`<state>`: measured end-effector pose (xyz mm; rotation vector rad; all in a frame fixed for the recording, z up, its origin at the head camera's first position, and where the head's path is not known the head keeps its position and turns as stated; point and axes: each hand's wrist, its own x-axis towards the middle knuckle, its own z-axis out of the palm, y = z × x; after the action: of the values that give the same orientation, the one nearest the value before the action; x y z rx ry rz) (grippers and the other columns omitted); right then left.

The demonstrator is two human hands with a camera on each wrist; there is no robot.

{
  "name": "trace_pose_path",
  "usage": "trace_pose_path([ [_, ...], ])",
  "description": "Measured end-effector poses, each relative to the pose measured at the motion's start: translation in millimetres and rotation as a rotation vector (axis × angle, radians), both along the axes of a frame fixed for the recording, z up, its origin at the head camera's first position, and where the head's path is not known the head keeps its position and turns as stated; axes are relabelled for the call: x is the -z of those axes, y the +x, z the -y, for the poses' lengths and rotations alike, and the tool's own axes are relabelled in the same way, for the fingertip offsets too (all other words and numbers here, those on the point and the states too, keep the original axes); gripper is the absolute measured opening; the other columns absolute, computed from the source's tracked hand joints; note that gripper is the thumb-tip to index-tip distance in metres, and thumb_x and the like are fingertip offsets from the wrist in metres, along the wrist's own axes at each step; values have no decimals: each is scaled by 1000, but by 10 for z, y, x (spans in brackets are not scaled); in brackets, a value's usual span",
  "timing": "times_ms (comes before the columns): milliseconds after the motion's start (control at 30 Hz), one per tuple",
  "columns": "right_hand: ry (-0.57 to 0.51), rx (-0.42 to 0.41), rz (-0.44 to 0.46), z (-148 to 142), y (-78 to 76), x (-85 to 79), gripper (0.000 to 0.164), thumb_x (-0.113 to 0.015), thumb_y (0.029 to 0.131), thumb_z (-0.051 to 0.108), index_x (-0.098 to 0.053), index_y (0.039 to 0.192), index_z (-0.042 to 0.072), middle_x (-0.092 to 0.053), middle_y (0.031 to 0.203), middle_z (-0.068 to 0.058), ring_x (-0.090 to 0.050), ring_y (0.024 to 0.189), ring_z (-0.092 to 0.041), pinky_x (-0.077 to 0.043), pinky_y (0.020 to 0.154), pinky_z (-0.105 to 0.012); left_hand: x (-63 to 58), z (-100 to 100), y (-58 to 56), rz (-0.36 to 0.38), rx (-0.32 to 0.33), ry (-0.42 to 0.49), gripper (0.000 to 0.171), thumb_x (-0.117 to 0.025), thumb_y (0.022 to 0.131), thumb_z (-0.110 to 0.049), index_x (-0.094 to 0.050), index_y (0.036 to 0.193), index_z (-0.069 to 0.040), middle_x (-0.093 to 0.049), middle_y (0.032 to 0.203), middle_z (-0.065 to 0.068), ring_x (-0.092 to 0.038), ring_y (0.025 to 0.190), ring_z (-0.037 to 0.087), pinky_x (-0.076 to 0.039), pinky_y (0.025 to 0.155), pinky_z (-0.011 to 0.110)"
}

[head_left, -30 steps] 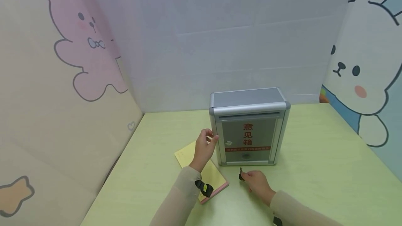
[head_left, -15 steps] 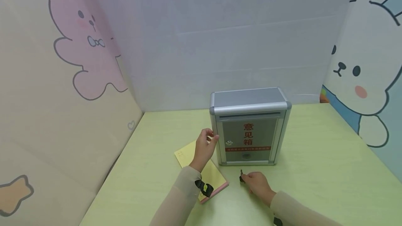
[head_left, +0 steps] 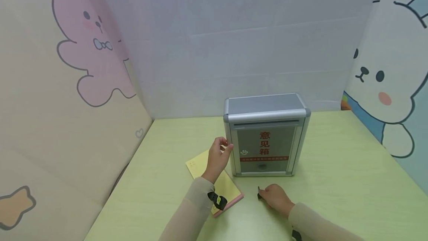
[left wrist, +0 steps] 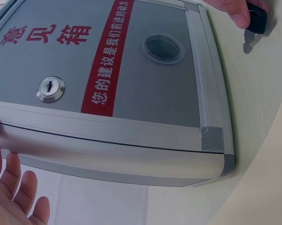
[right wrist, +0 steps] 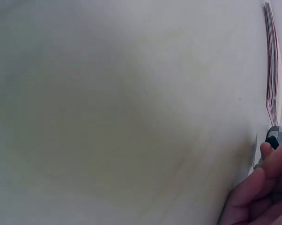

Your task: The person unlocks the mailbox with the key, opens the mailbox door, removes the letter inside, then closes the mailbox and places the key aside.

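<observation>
A grey suggestion box point(head_left: 249, 138) with silver edges and red lettering stands upright on the table. My left hand point(head_left: 217, 159) is at its left side, thumb on the front edge. The other fingers point(left wrist: 24, 190) are relaxed and loosely spread beside the side wall. The round keyhole lock point(left wrist: 50, 89) sits on the front panel near that edge, with no key in it. In front of the box, low over the table, my right hand point(head_left: 276, 199) pinches a black-headed key point(left wrist: 256, 19), its metal blade sticking out. The right wrist view shows this hand only partly.
A yellow paper pad point(head_left: 230, 187) with a pink edge lies askew under my left forearm, left of the box. The pale green table point(head_left: 341, 181) reaches back to a fabric wall point(head_left: 247, 55). Printed cartoon walls flank both sides.
My right hand has drawn slightly back from the box, toward me, with the key in its fingers. The left hand keeps its place at the box's side.
</observation>
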<state>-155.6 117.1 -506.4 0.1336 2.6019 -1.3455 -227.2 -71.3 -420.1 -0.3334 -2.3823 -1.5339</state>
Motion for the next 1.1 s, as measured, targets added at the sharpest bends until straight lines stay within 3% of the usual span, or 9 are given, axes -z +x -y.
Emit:
trace_pose_path([
  [400, 90, -112, 56, -83, -42, -38, 46, -55, 91, 13, -43, 47, 13, -32, 37, 8, -28, 34, -4, -25, 41, -19, 26, -11, -14, 25, -19, -7, 20, -63, 92, -12, -51, 101, 1, -57, 95, 11, -50, 84, 22, -40, 71, 30],
  [600, 91, -130, 139, -114, -65, -60, 35, -56, 90, 12, -58, 56, 5, -32, 37, 8, -31, 32, -3, -28, 37, -17, 26, -9, -5, 31, -25, -17, 20, -63, 92, -13, -52, 100, 1, -58, 95, 11, -51, 84, 23, -41, 71, 30],
  [800, 91, -143, 234, -108, -70, -115, 36, -58, 91, 14, -58, 56, 6, -32, 40, 8, -34, 32, -3, -30, 37, -16, 7, -12, 3, -1, -51, -36, 20, -65, 91, -13, -54, 100, 2, -59, 94, 13, -52, 84, 27, -42, 72, 33],
  [967, 80, -126, 230, -103, -61, -115, 36, -57, 91, 15, -57, 56, 6, -34, 40, 7, -35, 33, -4, -29, 37, -17, 5, -22, 9, -13, -52, -51, 21, -65, 91, -15, -55, 100, 2, -60, 94, 13, -53, 85, 27, -43, 73, 33],
  [1100, 93, -144, 170, -126, -74, -82, 36, -55, 90, 19, -56, 57, 7, -38, 38, 5, -35, 33, -6, -30, 38, -20, 22, -29, 24, -44, -56, -70, 22, -65, 92, -16, -55, 100, 2, -60, 94, 13, -54, 85, 28, -43, 74, 35],
])
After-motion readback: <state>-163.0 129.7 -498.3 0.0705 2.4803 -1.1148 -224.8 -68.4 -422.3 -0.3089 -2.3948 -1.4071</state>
